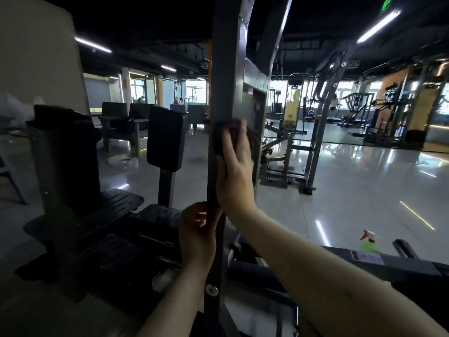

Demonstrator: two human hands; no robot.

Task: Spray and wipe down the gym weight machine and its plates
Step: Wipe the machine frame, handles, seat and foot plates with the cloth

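I see the right hand [234, 171] pressed flat against the machine upright [224, 93], a dark grey rectangular steel post with a matte painted finish. Its fingers [229, 144] are extended and spread, pinning a dark, soft-looking cloth [220, 139] to the post face; the cloth is blurred, so I cannot tell its weave. The left hand [198, 234] sits lower on the same post, fingers curled around its near edge in a loose grasp. A round bright metal bolt head [211, 289] shows on the post below that hand. To the left stand a rectangular black padded backrest [166, 138] and a slatted black footplate [121, 199]. The spray bottle [369, 242], translucent green with a red-and-white trigger head, stands well apart at lower right on the glossy, reflective floor [352, 190].
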